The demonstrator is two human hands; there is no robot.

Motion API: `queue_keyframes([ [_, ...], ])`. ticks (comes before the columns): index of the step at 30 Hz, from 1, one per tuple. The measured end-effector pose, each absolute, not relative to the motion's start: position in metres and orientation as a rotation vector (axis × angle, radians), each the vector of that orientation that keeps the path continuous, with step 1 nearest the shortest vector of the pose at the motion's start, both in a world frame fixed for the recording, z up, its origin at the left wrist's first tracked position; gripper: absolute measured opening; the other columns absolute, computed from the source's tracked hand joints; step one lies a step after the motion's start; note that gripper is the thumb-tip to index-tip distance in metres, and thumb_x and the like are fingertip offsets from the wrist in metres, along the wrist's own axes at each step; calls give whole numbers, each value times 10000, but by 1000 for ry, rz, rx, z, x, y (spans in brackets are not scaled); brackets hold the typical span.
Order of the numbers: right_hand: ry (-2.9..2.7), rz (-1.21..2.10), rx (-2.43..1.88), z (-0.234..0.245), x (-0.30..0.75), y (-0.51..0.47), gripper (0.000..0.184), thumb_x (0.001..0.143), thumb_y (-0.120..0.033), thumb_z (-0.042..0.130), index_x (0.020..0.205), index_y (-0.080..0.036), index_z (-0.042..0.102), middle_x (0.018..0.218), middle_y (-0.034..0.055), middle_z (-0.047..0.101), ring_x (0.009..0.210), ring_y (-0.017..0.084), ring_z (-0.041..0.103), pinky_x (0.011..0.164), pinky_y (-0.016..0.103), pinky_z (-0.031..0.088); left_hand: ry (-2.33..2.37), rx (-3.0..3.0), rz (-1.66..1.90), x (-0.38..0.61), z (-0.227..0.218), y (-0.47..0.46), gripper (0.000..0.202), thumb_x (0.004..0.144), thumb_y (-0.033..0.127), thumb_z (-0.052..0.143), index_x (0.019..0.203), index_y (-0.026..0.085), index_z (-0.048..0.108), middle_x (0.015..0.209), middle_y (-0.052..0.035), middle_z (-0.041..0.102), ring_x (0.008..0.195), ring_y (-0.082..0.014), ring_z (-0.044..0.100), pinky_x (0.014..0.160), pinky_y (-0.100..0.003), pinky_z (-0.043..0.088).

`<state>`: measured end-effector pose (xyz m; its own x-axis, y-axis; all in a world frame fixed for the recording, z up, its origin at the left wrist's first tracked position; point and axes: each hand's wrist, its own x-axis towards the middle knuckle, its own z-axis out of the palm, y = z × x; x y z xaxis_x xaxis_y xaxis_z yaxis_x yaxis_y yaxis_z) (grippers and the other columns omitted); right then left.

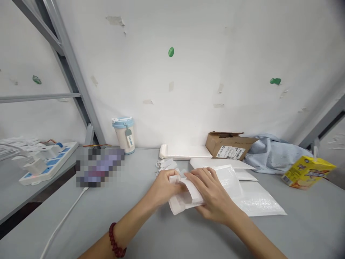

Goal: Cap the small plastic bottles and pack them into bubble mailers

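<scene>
Between my hands is a white bubble mailer (pixel 228 180), its open end facing left. My left hand (pixel 164 189) grips the rim of that opening, with the thumb reaching inside. From the other side my right hand (pixel 212 196) holds the mailer, fingers over the top and thumb below. Whether anything lies inside is hidden. More white bubble mailers (pixel 262 201) lie fanned out on the grey table to the right. Just beyond my left hand sits a small pile of white items (pixel 167 164), too small to name.
Along the wall stand a blue-lidded cup (pixel 124 135), a flat white stack (pixel 185 151) and an open cardboard box (pixel 225 145). A bluish cloth (pixel 272 153) and a yellow drink carton (pixel 307 172) are right. A power strip (pixel 50 163) and white cable (pixel 64 221) lie left.
</scene>
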<state>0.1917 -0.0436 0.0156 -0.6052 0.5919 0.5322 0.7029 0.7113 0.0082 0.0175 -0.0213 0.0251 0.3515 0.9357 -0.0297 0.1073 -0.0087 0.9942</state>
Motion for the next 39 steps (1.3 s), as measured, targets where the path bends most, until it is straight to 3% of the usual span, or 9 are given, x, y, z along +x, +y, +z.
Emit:
queue_keyframes([
  [8, -2240, -534, -1025, 4, 177, -45, 702, 668, 1, 391, 1340, -133, 237, 1258, 196, 421, 1186, 313, 370, 871, 480, 356, 1076, 1335, 953, 13, 22, -20, 199, 638, 166, 539, 541, 171, 366, 507, 74, 313, 470, -55, 293, 428, -177, 223],
  [10, -2199, -598, -1045, 1, 175, -43, 661, 698, 23, 361, 1333, -125, 253, 1225, 192, 469, 1171, 303, 403, 860, 468, 374, 1084, 1283, 961, 11, 22, -18, 195, 641, 178, 563, 555, 170, 388, 513, 74, 329, 473, -56, 318, 433, -174, 241],
  [15, -2130, -698, -1068, -6, 178, -35, 567, 768, 34, 292, 1313, -123, 311, 1189, 180, 525, 1155, 266, 449, 850, 435, 399, 999, 1184, 916, 10, 28, -19, 144, 675, 256, 624, 776, 168, 572, 703, 20, 564, 670, -128, 537, 574, -211, 408],
  [21, -2142, -765, -1092, -8, 185, -30, 438, 793, 1, 346, 1201, -117, 450, 1202, 187, 525, 1170, 256, 442, 865, 416, 396, 858, 1099, 946, 9, 34, -20, 224, 727, 271, 611, 918, 154, 609, 876, -54, 648, 824, -177, 602, 744, -286, 479],
  [28, -2150, -869, -1212, -3, 191, -31, 398, 799, 21, 315, 1108, -119, 523, 1134, 119, 607, 1083, 232, 521, 892, 404, 329, 957, 1251, 1063, 6, 38, -17, 282, 810, 396, 501, 827, 131, 596, 820, -72, 640, 710, -161, 616, 682, -301, 507],
  [32, -2161, -878, -1332, -4, 192, -29, 359, 783, 26, 324, 1000, -129, 564, 1027, 109, 652, 989, 213, 560, 875, 379, 322, 909, 1767, 1007, 10, 35, -23, 204, 823, 280, 485, 930, 180, 627, 1070, -73, 607, 971, -194, 574, 789, -296, 500],
  [34, -2174, -867, -1330, -4, 192, -29, 358, 776, 26, 328, 990, -135, 564, 1021, 105, 651, 982, 207, 559, 871, 371, 319, 892, 2059, 994, 13, 28, -26, 259, 817, 183, 470, 1038, 214, 601, 1190, -53, 557, 1098, -197, 504, 877, -310, 468],
  [37, -2142, -869, -1269, -3, 190, -32, 346, 776, 28, 323, 957, -143, 563, 966, 86, 663, 919, 190, 579, 888, 378, 299, 880, 2425, 1001, 19, 16, -29, 410, 824, 78, 396, 1198, 212, 493, 1246, -50, 522, 1159, -185, 449, 983, -357, 392],
  [39, -2091, -873, -1207, -2, 188, -34, 318, 783, 23, 327, 900, -152, 566, 883, 63, 674, 836, 165, 593, 906, 384, 288, 898, 2577, 999, 21, 9, -29, 439, 834, 46, 346, 1238, 189, 444, 1239, -64, 523, 1150, -186, 451, 975, -367, 395],
])
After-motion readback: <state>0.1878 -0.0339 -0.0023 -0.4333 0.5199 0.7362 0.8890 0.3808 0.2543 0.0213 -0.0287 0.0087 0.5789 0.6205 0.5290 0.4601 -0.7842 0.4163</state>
